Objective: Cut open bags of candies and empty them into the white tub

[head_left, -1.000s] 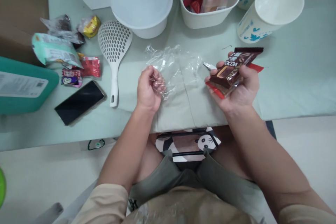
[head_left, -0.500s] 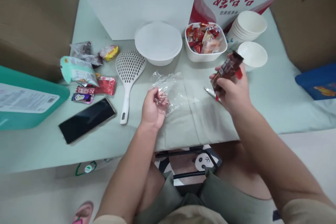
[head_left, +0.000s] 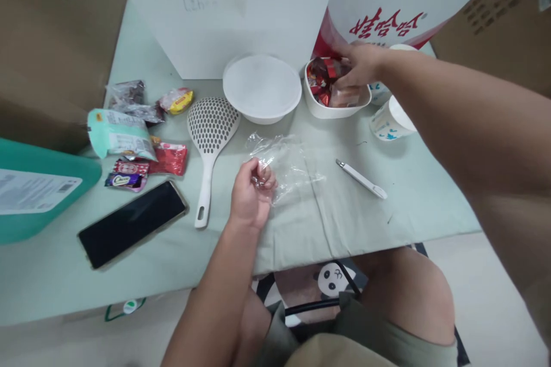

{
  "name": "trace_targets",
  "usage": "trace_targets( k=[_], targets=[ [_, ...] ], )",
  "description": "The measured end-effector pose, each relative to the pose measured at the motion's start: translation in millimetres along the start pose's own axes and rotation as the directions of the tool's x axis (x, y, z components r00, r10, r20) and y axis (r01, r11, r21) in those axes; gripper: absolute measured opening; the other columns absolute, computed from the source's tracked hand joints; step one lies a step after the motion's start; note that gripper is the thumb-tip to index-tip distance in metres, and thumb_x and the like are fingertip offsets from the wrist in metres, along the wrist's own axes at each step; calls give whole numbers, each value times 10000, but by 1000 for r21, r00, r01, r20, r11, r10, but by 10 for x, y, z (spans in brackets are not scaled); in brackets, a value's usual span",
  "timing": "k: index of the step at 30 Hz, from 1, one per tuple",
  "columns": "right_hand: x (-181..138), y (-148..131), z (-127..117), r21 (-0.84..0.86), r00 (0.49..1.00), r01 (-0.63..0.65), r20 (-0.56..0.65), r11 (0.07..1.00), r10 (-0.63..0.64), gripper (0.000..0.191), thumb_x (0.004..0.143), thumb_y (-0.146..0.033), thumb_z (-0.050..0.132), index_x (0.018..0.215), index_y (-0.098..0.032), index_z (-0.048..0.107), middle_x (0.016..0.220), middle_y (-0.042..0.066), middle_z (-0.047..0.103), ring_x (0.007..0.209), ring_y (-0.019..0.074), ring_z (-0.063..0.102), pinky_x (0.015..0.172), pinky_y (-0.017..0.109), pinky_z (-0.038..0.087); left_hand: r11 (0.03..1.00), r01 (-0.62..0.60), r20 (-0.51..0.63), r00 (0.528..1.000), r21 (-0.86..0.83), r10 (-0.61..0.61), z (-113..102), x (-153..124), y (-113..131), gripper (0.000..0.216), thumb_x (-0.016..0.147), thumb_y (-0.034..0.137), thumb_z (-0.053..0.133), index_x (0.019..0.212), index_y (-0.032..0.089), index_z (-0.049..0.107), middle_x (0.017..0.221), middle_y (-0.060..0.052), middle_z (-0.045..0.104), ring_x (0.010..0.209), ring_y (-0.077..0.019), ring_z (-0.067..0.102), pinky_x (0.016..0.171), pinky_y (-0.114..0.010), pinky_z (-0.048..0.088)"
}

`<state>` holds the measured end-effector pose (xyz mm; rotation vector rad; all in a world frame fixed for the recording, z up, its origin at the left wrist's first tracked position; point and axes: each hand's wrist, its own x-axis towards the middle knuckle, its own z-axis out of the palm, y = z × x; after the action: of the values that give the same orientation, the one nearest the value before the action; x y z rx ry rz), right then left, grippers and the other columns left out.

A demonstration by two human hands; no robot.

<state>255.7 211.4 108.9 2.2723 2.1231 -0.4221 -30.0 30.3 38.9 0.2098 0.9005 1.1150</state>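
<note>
My left hand (head_left: 253, 192) is closed on the edge of a clear plastic bag (head_left: 297, 169), which lies crumpled on the cloth. At the back right, my right hand (head_left: 359, 64) reaches into a white square bowl (head_left: 329, 112) of wrapped snacks. Dark brown snack packets (head_left: 339, 69) with red parts are between its thumb and fingers, at the level of the bowl's contents. Part of the grip is hidden. A white utility knife (head_left: 361, 179) lies on the cloth below that forearm.
A round white bowl (head_left: 262, 89), a white slotted skimmer (head_left: 206, 155), a phone (head_left: 133, 223) and several snack packets (head_left: 167, 159) sit leftward. Paper cups (head_left: 391, 121) stand under my right forearm. Cardboard boxes (head_left: 215, 17) rise behind; a green container (head_left: 43, 189) stands far left.
My right hand has carried the brown packets up and back into the square bowl, uncovering the utility knife. My left hand keeps its hold on the bag. The view has shifted slightly.
</note>
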Motion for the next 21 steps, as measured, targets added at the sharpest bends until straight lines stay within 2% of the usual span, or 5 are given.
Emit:
trace_targets(
  k=[9, 12, 15, 18, 21],
  targets=[
    [-170, 65, 117, 375, 972, -11, -213, 927, 97, 393, 748, -114, 851, 1028, -336, 688, 1126, -33, 669, 1232, 195, 528, 1282, 425, 321, 1000, 10, -3, 1000, -4, -10, -14, 3, 1, 390, 900, 234, 542, 538, 189, 406, 543, 49, 347, 446, -69, 379, 472, -190, 369],
    [-580, -24, 347, 747, 888, 2, -307, 665, 342, 217, 823, -273, 782, 745, -295, 581, 918, 1, 628, 985, 182, 574, 1071, 398, 515, 1000, -3, 9, 1000, -12, 3, -15, -11, -17, 386, 885, 245, 583, 553, 190, 394, 558, 55, 344, 449, -64, 385, 474, -188, 366],
    [-983, -84, 671, 890, 898, -176, -30, 421, 440, 334, 914, -404, 629, 658, -240, 493, 696, 26, 536, 635, 156, 516, 651, 371, 529, 1000, -8, 20, 1000, -9, 8, -10, -39, -37, 383, 860, 257, 615, 561, 188, 385, 564, 62, 344, 454, -58, 389, 476, -186, 363],
    [-1087, -86, 912, 952, 840, -301, 237, 54, 487, 360, 956, -496, 589, 728, -226, 523, 704, 24, 570, 627, 142, 537, 621, 337, 505, 1000, 0, 26, 1000, 19, -1, 1, -72, -62, 375, 835, 260, 626, 560, 184, 382, 557, 65, 353, 455, -52, 396, 474, -181, 359],
    [-892, -80, 998, 955, 784, -291, 274, -59, 557, 352, 963, -523, 577, 775, -229, 528, 704, 9, 570, 647, 136, 569, 604, 306, 516, 999, -11, 30, 999, 41, 10, 9, -80, -89, 363, 826, 252, 613, 549, 183, 388, 534, 64, 361, 447, -51, 397, 471, -183, 363]
  ],
)
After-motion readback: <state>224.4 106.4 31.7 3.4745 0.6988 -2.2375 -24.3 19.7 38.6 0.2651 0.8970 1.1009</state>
